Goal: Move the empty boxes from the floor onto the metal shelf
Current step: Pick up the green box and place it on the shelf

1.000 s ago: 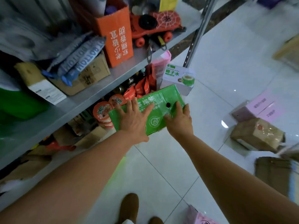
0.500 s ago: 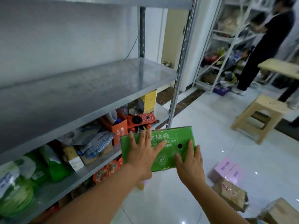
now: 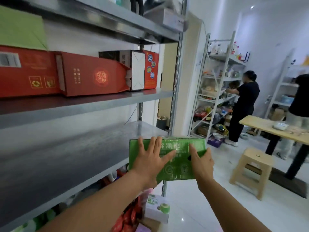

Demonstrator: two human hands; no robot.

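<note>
Close before us, at the front right corner of the metal shelf (image 3: 66, 156), we hold a green box (image 3: 180, 169) up by the edge of its bare middle board. Whether the box touches the board we cannot tell. The box's long axis is level and runs left to right across the shelf's front. Its broad printed face is turned toward us with the white characters upright, and its top edge tips away toward the shelf. Our left hand (image 3: 150, 164) lies flat on the left half of that face, fingers straight and spread wide, thumb stretched out to the right. Our right hand (image 3: 203, 166) grips the right end, with the thumb straight up on the face and the other fingers curled round the end.

Under the shelf's middle board, near its right post, sit a small white carton (image 3: 157, 209) with green print and some red packets (image 3: 128, 215). On the board above, red boxes (image 3: 93, 74) stand in a row. Right of the shelf, farther off, are a wooden stool (image 3: 250, 168) and then a wooden table (image 3: 270, 129). Beyond them, a person in dark clothes (image 3: 242, 104) faces a second rack (image 3: 217, 81).
</note>
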